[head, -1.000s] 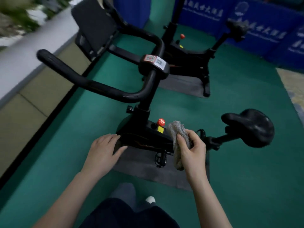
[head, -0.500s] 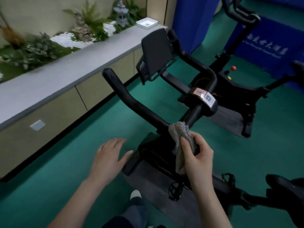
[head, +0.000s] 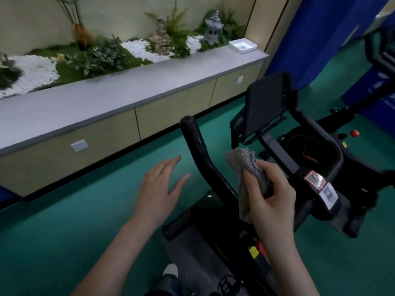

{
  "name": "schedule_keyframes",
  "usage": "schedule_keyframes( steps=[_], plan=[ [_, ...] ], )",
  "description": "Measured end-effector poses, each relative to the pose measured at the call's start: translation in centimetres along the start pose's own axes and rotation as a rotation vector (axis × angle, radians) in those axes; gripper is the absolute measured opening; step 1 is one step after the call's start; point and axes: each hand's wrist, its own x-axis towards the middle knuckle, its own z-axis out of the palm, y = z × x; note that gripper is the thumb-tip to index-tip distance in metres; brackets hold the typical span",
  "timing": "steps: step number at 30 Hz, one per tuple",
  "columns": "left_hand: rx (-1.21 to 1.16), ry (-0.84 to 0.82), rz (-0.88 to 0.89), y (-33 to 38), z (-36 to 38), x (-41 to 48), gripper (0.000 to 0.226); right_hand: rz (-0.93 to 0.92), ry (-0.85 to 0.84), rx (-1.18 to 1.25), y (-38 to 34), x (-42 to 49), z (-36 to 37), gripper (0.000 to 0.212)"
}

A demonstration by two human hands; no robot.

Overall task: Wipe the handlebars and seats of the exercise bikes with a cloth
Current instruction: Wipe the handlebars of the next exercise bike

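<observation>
Step in hand: approach to the handlebar wipe. Right hand (head: 271, 199) pinches the bunched grey cloth (head: 245, 167) just beside the near handlebar horn (head: 198, 150); contact unconfirmed. Left hand (head: 158, 189) hovers flat, fingers spread, empty. Next move likely calls for wrapping the cloth round the bar

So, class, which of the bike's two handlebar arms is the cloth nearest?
The cabinet-side arm with the rounded tip; the cloth in the right hand sits just beside it. The other arm curves past the screen.
</observation>
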Motion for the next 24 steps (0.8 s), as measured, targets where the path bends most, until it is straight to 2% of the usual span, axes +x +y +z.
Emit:
schedule_keyframes(
  steps=[2, 7, 10, 13, 15, 17, 19, 22, 24],
  plan=[
    [-0.065, 0.04, -0.03, 0.5, -0.4, 0.8, 0.062, -0.078, -0.039, -0.018, -0.5, 1.9, 0.9, 0.011],
    [-0.161, 0.154, -0.053, 2.0, -0.8, 2.9, 0.058, -0.293, -0.14, -0.046, -2.3, 7.2, 4.1, 0.012],
    [-0.335, 0.193, -0.119, 3.3, -0.4, 3.7, 0.049, -0.4, -0.261, -0.082, -3.5, 10.2, 5.9, 0.014],
    [-0.58, 0.246, -0.243, 4.6, 0.3, 3.8, 0.033, -0.505, -0.469, -0.171, -4.2, 12.9, 6.9, 0.02],
    [-0.715, 0.276, -0.307, 5.1, 0.6, 3.8, 0.03, -0.552, -0.688, -0.24, -4.6, 14.5, 7.4, 0.02],
    [-0.835, 0.301, -0.352, 5.6, 0.7, 3.9, 0.03, -0.536, -0.906, -0.322, -5.0, 15.6, 7.9, 0.019],
    [-0.91, 0.322, -0.374, 5.9, 0.7, 4.1, 0.031, -0.483, -1.007, -0.376, -5.4, 16.4, 8.5, 0.017],
    [-0.978, 0.334, -0.392, 6.1, 0.7, 4.2, 0.033, -0.369, -0.972, -0.386, -5.3, 16.8, 8.9, 0.019],
    [-0.997, 0.337, -0.395, 6.0, 0.8, 4.2, 0.035, -0.284, -0.826, -0.337, -4.3, 16.1, 8.9, 0.029]
  ],
)
